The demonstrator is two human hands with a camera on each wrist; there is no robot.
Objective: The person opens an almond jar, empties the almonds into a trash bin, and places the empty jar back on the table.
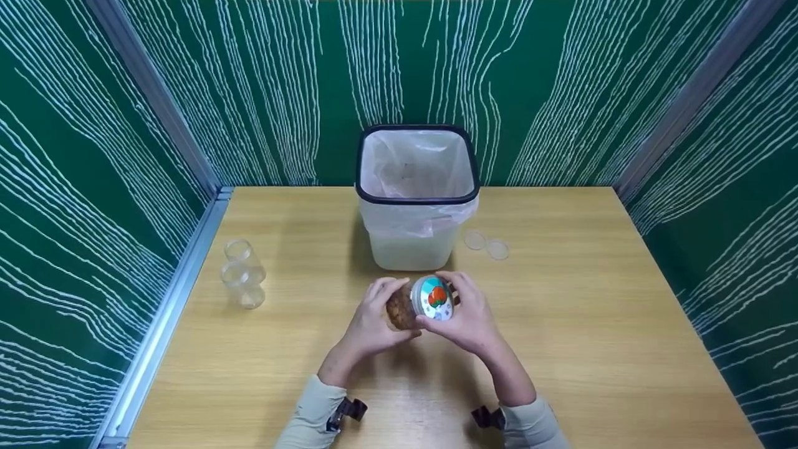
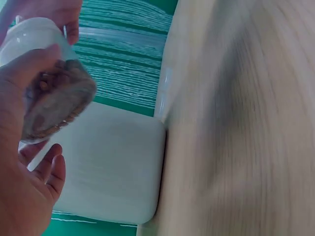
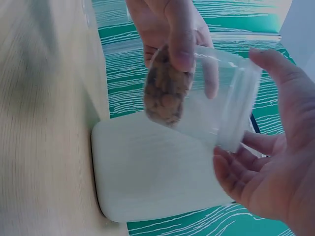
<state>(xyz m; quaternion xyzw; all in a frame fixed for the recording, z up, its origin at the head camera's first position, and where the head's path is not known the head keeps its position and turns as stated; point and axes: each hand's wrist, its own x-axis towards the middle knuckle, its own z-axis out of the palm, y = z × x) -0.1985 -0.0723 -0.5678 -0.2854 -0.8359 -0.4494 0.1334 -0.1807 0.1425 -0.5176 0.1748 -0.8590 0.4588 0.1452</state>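
Note:
In the head view a clear jar is held tilted on its side above the table, its lid toward the right. Brown pieces have gathered at the jar's base; what they are I cannot tell. My left hand grips the jar's body around the base end. Fingers and thumb of my right hand hold the rim of the lid, which has a colourful picture with an orange-red fruit on top. The lid sits on the jar's mouth.
Behind the hands stands a white bin with a dark rim and a plastic liner. Clear empty jars lie or stand at the table's left. Two clear round discs lie right of the bin. Green, white-lined panels surround the wooden table.

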